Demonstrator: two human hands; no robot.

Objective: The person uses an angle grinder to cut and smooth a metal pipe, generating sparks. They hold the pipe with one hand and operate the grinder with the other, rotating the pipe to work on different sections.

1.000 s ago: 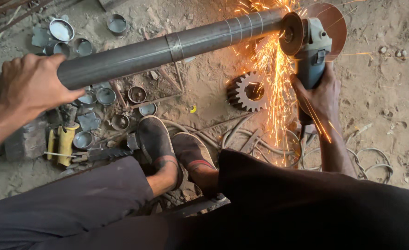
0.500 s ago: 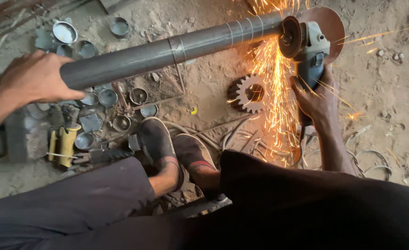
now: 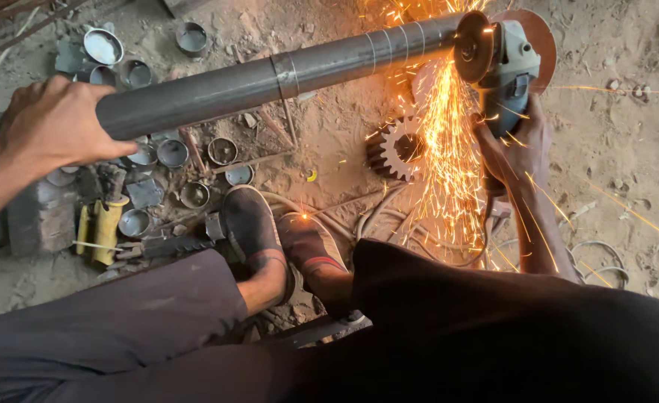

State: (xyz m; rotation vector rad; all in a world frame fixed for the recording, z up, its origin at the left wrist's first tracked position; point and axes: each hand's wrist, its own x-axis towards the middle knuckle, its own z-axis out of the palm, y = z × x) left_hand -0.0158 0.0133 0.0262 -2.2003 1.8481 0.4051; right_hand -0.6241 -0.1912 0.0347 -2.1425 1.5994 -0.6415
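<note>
A long grey steel pipe [image 3: 270, 78] runs across the view from lower left to upper right. My left hand [image 3: 53, 123] wraps over its left part. My right hand [image 3: 520, 149] grips the body of an angle grinder [image 3: 505, 60], whose disc [image 3: 473, 46] presses against the pipe's right end. Orange sparks [image 3: 441, 164] stream down from the disc toward the ground. My two feet in dark shoes [image 3: 270, 235] rest on the dirt below the pipe.
A steel gear wheel [image 3: 393, 149] lies on the dirt under the sparks. Several short metal cups and rings [image 3: 169, 153] are scattered at left, with yellow-handled tools [image 3: 102, 227]. Cables [image 3: 598, 261] curl on the ground at right.
The view has shifted slightly; my left hand has slid along the pipe. The grinder stays at the pipe's right end and the sparks keep falling.
</note>
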